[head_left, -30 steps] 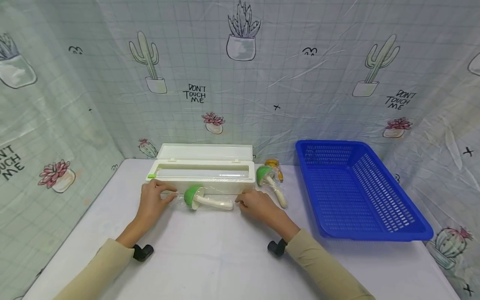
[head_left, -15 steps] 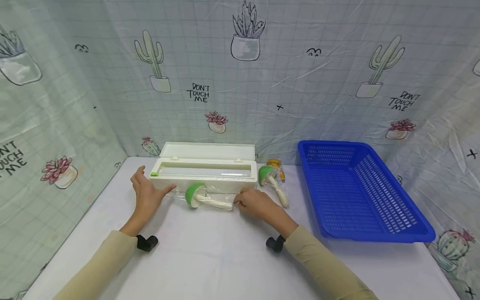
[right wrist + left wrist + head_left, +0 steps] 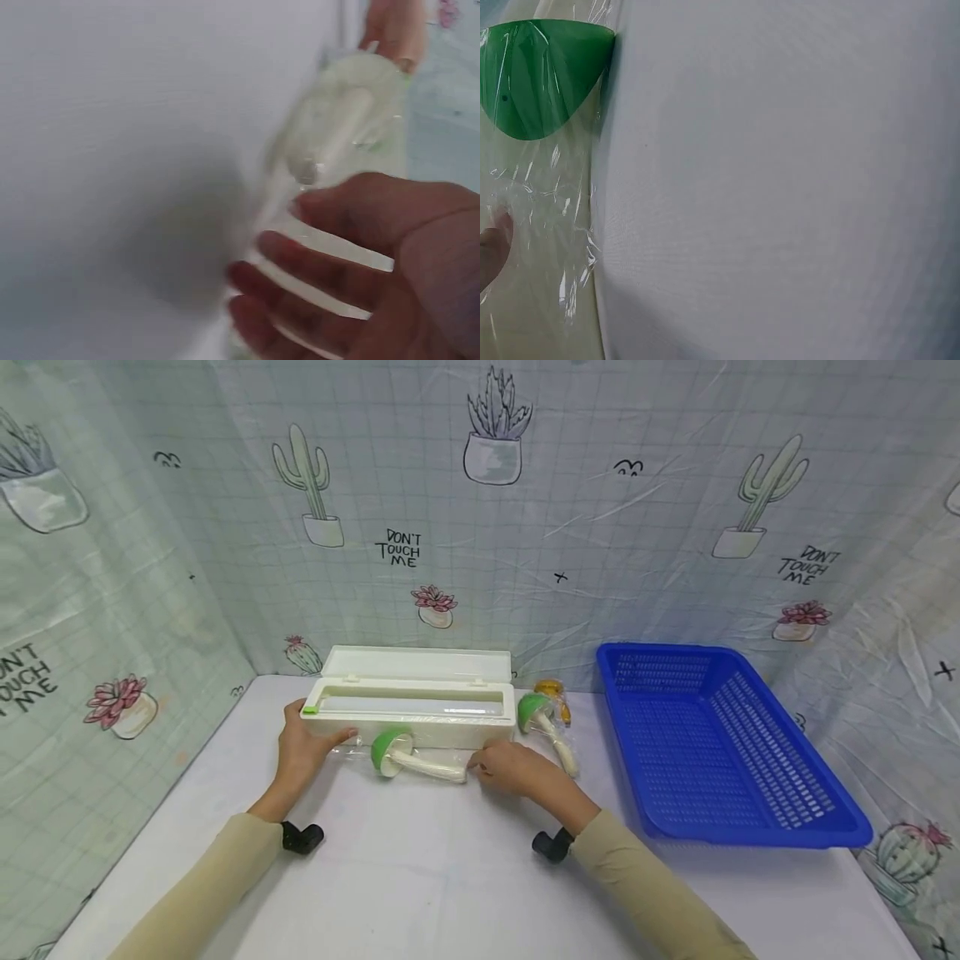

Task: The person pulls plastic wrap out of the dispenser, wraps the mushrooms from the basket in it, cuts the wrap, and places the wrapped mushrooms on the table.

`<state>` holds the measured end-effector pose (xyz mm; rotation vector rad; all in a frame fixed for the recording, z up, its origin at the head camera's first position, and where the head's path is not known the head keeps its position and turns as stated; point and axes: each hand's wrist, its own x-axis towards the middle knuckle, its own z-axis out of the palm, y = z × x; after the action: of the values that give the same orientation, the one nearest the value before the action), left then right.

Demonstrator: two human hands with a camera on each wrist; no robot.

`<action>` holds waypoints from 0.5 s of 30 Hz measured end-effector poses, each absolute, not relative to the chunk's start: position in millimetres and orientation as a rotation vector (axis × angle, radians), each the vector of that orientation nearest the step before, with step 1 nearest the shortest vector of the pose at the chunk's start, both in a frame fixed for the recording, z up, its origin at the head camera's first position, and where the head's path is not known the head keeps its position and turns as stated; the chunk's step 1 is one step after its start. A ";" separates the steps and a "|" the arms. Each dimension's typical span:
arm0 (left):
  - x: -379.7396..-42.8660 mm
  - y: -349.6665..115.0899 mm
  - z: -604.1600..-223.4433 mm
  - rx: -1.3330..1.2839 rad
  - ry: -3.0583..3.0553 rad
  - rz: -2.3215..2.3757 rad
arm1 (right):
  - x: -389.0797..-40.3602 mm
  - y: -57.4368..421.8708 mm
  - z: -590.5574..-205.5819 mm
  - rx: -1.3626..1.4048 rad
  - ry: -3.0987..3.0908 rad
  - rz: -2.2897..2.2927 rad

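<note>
A white cling film dispenser (image 3: 442, 729) stands with its lid raised. My left hand (image 3: 298, 750) grips its left end, thumb in front and fingers at the side and behind. Against the front lies a toy mushroom (image 3: 392, 752) with a green cap and white stalk, under clear cling film (image 3: 351, 752). The green cap (image 3: 544, 79) shows through film in the left wrist view, with my thumb (image 3: 493, 251) below it. At the stalk's end my right hand (image 3: 517, 768) pinches the film's edge; in the right wrist view the right hand (image 3: 352, 262) has its fingers bent.
A second green-capped mushroom (image 3: 551, 735), wrapped in film, lies right of the dispenser. Behind it is a small yellow-orange wrapped item (image 3: 553, 692). A blue plastic basket (image 3: 622, 760) stands on the white table (image 3: 420, 877) at the right. A printed curtain (image 3: 555, 510) rises behind.
My left hand has let go of the film's left edge, spread its fingers, and taken hold of the dispenser's left end. The right hand has stayed in place at the stalk's end.
</note>
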<state>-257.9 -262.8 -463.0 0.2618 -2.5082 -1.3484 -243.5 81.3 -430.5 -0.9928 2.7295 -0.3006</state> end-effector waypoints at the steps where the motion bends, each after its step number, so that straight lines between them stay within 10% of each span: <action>1: -258.1 -262.5 -463.6 0.276 -2.511 -1.350 | -242.6 82.6 -424.8 -0.992 2.697 -0.273; 15: -263.2 -269.8 -467.4 0.259 -2.558 -1.172 | -284.4 -13.8 -335.8 -1.393 2.692 -0.233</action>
<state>-263.2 -269.8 -467.4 0.2588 -2.5583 -1.1724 -284.4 -13.8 -335.8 -1.3928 2.6922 -0.2327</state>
